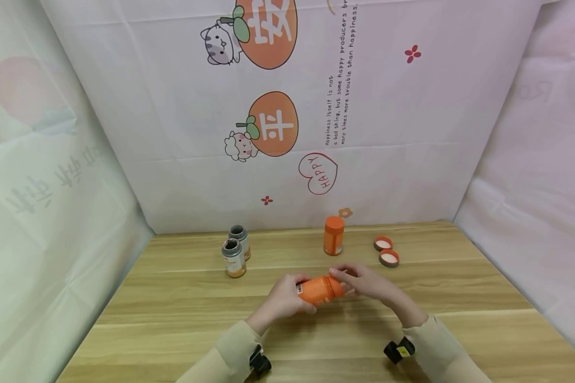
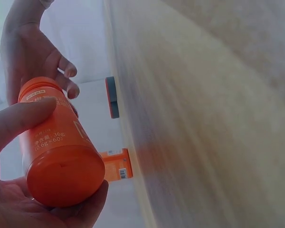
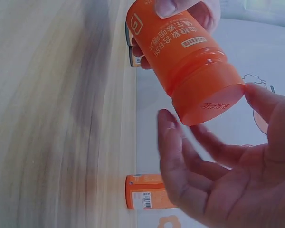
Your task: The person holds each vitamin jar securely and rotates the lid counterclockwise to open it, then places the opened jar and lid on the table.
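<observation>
Orange bottle (image 1: pixel 317 290), held tilted above the desk (image 1: pixel 182 303) between the two hands, its capped end toward the right. The left hand (image 1: pixel 282 299) grips the body, with the thumb on one side and the fingers curled round the other. The right hand (image 1: pixel 368 283) has its fingers spread and loosely bent about the cap (image 3: pixel 209 92), the thumb tip at the cap's edge; no closed grasp is evident. The step in hand is judged to be the opening of this bottle, its cap being on the neck. The next move would call for the right fingers to close evenly on the cap and twist, while the left prevents the body from turning. Two uncapped jars, one nearer (image 1: pixel 233 259) and one behind it, and two loose caps (image 1: pixel 389 259), lying hollow side up, agree with this reading. A capped upright bottle (image 1: pixel 333 239) stands farther back.

Materials and shapes: the held body is a smooth, apparently plastic cylinder with pale print, a softened base edge and a ridged neck; its cap is a short, flat-topped disc. The jars show grey necks, the loose caps pale linings. The desk has streaked wood grain; the backdrop (image 1: pixel 388 117) is creased, printed sheeting.
</observation>
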The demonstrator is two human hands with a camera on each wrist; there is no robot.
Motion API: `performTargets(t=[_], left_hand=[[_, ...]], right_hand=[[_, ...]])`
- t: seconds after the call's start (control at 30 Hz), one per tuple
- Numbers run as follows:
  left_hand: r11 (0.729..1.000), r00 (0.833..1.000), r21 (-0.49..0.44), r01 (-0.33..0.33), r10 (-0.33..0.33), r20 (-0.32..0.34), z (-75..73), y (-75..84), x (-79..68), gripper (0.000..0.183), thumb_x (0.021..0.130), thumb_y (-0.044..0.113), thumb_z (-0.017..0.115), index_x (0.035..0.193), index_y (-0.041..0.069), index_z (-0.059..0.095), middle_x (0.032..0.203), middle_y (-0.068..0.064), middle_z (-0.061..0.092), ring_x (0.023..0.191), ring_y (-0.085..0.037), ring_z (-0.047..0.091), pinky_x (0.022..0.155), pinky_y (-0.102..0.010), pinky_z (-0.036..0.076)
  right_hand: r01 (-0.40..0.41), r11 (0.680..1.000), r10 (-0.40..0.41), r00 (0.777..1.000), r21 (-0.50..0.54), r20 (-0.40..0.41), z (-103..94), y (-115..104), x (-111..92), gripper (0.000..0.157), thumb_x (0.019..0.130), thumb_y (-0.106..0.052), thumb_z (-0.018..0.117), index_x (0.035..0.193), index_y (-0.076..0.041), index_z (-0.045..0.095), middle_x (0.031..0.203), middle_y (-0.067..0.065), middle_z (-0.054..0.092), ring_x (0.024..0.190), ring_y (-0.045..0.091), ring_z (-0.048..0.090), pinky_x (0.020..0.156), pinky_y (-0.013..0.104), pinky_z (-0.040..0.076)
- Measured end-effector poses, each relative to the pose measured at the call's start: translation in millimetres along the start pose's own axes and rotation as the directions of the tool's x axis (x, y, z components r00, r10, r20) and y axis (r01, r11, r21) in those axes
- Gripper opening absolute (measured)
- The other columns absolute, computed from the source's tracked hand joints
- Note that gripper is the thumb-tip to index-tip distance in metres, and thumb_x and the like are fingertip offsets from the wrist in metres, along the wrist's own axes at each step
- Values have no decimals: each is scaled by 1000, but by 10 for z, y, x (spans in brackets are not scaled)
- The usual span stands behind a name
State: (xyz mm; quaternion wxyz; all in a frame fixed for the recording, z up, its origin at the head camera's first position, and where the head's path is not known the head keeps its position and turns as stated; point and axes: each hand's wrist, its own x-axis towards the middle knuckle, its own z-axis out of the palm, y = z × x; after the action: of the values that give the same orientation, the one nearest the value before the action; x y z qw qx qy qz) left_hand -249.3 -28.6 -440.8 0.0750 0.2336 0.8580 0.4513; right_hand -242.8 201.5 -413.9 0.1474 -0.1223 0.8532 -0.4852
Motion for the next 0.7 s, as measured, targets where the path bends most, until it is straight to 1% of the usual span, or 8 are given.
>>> performTargets(t=[0.1,0.2,0.3,0.43,0.6,0.7], left_hand=[[1000,1000,1,2,-2,-7,0,7,-5,56,56,9,85,109,8,66,93,1,66,80,-12,56,73,-30,46],[1000,1000,5,3,-3,-12,2,8,-5,56,56,8,85,109,7,66,93,1,66,80,-12,56,73,-30,46],[1000,1000,16,13,-13,-14,8,6,0,56,56,9,85,109,9,67,93,2,66,80,-11,56,73,-29,46],[1000,1000,12,8,-8,-15,12,-1,5,55,56,8,85,108,8,67,92,2,65,79,-11,56,73,-30,47],[1000,1000,10,11,-11,-12,16,-10,4,56,57,8,85,109,7,66,93,1,65,80,-12,55,73,-31,47],[1000,1000,9,15,-15,-11,14,-7,4,56,57,8,85,109,8,66,94,1,65,81,-12,56,74,-31,47]], right_hand=[[-30,1000,30,999,-5,29,0,-10,-3,51,95,-48,48,121,-4,57,96,8,61,77,21,59,68,40,52],[-50,998,48,998,24,47,1,-11,-10,51,95,-48,49,118,-3,57,93,9,62,77,22,62,69,41,54],[-51,997,47,997,66,60,4,-1,-19,52,95,-46,49,119,-1,55,96,10,64,81,25,66,74,45,55],[-50,994,43,996,94,75,-2,9,-27,52,95,-45,50,120,0,55,99,12,64,84,28,67,77,46,55],[-49,995,42,996,89,81,-11,11,-36,53,95,-45,51,124,0,54,102,12,63,85,25,66,77,46,54],[-52,996,46,996,79,70,-13,8,-39,56,94,-45,52,127,0,52,104,11,63,85,22,65,77,46,54]])
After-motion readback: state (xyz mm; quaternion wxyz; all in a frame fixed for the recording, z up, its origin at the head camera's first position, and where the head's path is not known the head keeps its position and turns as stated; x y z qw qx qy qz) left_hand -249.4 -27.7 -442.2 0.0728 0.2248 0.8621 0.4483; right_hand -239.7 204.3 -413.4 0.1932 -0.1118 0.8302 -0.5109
